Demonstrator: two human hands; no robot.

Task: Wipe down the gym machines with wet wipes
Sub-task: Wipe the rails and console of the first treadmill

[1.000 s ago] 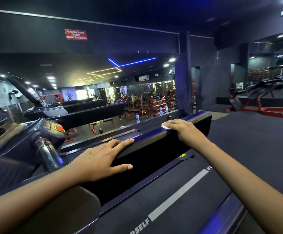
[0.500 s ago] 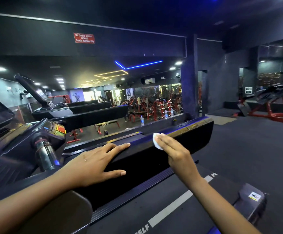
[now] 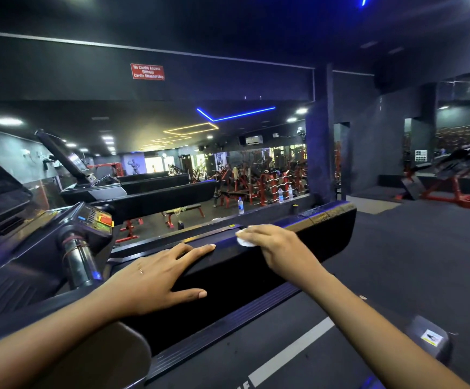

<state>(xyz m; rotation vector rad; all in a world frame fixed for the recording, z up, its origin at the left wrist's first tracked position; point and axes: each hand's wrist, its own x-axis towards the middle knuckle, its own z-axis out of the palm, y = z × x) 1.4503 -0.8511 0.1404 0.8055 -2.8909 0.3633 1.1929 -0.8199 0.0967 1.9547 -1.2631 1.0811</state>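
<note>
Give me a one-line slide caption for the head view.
Right hand presses a white wet wipe on the treadmill side rail while the left hand rests flat on it.

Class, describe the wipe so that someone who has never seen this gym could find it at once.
Find the nearest long black treadmill rail, crossing the middle of the view. Of the two hands on its top, take the right hand, farther along. The wipe is the small white scrap under its fingers; no white shows under the left hand.
</note>
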